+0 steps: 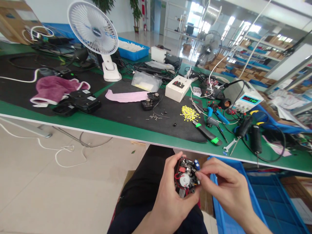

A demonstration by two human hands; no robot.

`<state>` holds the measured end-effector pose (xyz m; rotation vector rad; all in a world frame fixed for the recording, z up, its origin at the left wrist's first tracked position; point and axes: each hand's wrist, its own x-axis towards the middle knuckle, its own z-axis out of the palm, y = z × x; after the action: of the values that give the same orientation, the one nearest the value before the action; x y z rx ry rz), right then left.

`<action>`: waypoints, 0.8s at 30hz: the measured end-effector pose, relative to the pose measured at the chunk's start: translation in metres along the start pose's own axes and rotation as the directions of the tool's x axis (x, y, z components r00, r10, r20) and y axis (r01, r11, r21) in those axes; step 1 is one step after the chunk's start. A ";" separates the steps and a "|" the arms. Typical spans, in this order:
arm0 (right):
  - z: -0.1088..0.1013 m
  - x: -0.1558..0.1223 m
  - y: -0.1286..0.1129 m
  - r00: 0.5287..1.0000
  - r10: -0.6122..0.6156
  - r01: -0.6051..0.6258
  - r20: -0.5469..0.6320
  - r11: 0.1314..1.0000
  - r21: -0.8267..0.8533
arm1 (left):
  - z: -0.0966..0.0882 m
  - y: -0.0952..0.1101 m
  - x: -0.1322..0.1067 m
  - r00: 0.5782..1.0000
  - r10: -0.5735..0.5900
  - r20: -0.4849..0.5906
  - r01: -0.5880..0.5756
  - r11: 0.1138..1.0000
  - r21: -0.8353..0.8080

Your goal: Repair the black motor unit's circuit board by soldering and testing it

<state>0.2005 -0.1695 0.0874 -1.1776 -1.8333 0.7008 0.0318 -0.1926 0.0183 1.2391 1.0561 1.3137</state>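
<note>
Below the table edge, over my lap, my left hand (170, 191) is wrapped round a small black circuit board assembly (186, 177). The assembly carries red wires, a white round part and a blue capacitor. My right hand (225, 187) pinches at the assembly's right edge with thumb and forefinger, close to the blue capacitor. What the fingertips grip there is too small to make out.
Just above my hands runs the green workbench (102, 125) with a black mat. On it lie a white desk fan (96, 32), a pink cloth (55, 89), a pile of small yellow parts (188, 113), hand tools (243, 128) and a power supply (247, 97). Blue bins (270, 201) stand at my right.
</note>
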 end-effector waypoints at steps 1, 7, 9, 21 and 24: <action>0.000 -0.001 0.000 1.000 -0.008 0.008 -0.011 1.000 0.003 | 0.000 0.000 0.000 1.000 0.028 -0.004 -0.028 0.999 0.019; 0.002 -0.007 0.001 0.999 0.042 -0.041 -0.008 0.997 0.069 | -0.003 0.006 0.001 0.998 -0.025 0.051 0.027 0.999 -0.042; 0.005 -0.011 -0.001 0.999 0.032 -0.031 -0.018 0.998 0.051 | -0.002 0.005 0.002 1.000 0.023 -0.012 -0.022 1.000 0.021; 0.010 -0.013 0.003 0.996 -0.065 0.066 0.069 0.998 -0.019 | -0.008 0.008 0.005 1.000 0.026 0.011 -0.027 0.996 0.086; 0.006 -0.013 0.003 0.991 -0.072 0.081 0.110 0.994 -0.079 | -0.008 0.007 0.005 0.998 -0.044 0.035 0.043 0.999 0.018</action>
<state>0.1991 -0.1799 0.0773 -1.1351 -2.0032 0.6599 0.0237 -0.1885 0.0251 1.2409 1.0658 1.2481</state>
